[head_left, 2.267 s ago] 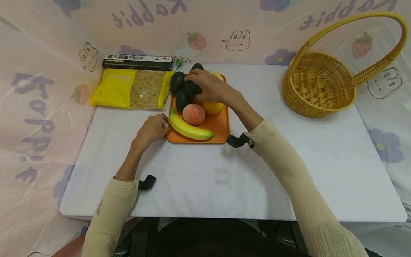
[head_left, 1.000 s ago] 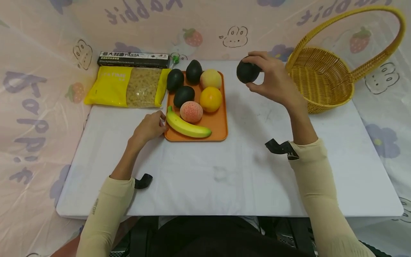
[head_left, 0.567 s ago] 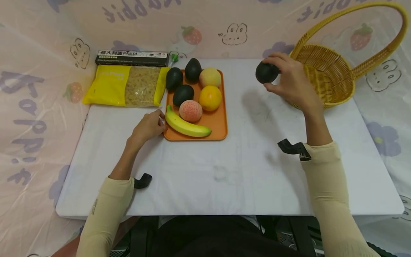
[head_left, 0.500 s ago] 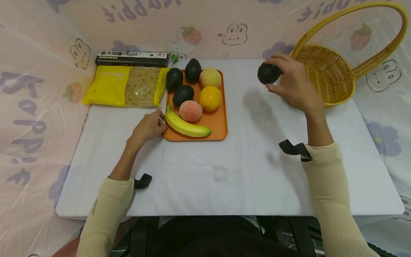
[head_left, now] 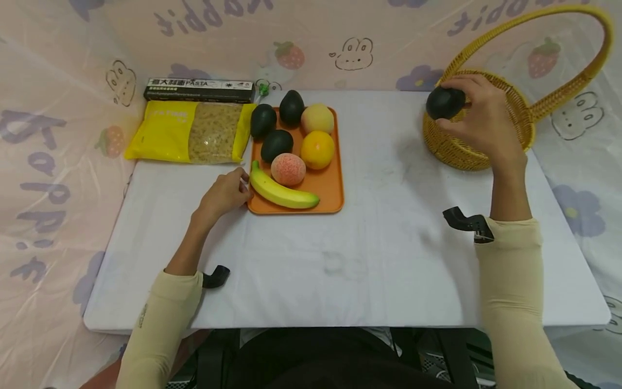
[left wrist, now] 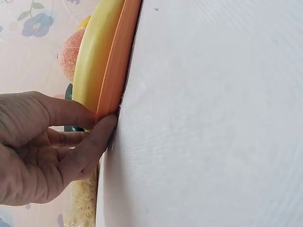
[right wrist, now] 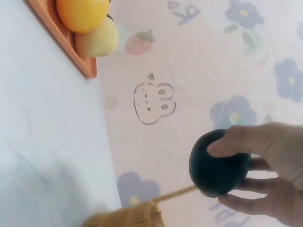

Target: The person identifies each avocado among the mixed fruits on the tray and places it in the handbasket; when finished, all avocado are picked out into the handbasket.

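Between the orange tray (head_left: 330,197) and the wicker basket (head_left: 449,151), a broad strip of white table (head_left: 374,243) runs from the patterned curtain (head_left: 355,65) to the near edge. The basket stands by the table's right side, its tall handle arching up; the yellow bag (head_left: 170,132) lies close along the tray's left side. The right hand (head_left: 493,121) holds a dark green avocado (head_left: 444,102) aloft beside the basket's left rim, thumb and fingers spread to the fruit's width and gripping it. The left hand (head_left: 222,192) pinches the tray's near-left rim, thumb and fingers almost together, just beside the banana (head_left: 284,192). From the head view, the right hand covers part of the basket's mouth, and the left fingertips are hard to make out. The right wrist view cuts off both tray and basket.
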### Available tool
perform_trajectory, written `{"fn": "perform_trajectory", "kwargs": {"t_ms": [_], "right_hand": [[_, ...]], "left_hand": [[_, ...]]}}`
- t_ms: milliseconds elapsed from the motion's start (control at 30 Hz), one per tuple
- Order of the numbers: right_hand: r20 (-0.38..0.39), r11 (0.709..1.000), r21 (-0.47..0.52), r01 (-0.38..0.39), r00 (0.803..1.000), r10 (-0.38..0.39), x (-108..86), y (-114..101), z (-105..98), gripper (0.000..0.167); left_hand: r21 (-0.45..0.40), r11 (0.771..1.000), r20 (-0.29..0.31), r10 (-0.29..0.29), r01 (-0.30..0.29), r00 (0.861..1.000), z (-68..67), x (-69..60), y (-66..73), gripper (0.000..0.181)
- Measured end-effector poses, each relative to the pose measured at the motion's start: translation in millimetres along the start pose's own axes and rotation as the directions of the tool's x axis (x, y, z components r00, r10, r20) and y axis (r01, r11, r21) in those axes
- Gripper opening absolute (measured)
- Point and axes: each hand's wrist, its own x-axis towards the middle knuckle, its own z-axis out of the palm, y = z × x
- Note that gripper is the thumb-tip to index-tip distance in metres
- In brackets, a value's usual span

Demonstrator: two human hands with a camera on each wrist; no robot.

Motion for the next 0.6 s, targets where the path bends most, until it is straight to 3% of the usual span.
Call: {"fn": "perform_trajectory", "kwargs": {"t_ms": [167,600], "right_hand": [[-0.03,0.999,-0.025,-0.04,0.999,0.039,-0.9,19.0,-10.3,0.064],[0.016,0.968,-0.006,-0.252,0.967,0.252,10.7,54.4,-11.8,0.065]], "left_hand": [[0.002,1.0,-0.014,0.029,-0.029,0.999,1.1,0.4,-1.9,0.041],[-0.018,1.0,0.018,-0.012,0.012,1.0,-0.5,0.3,-3.4,0.043]]}}
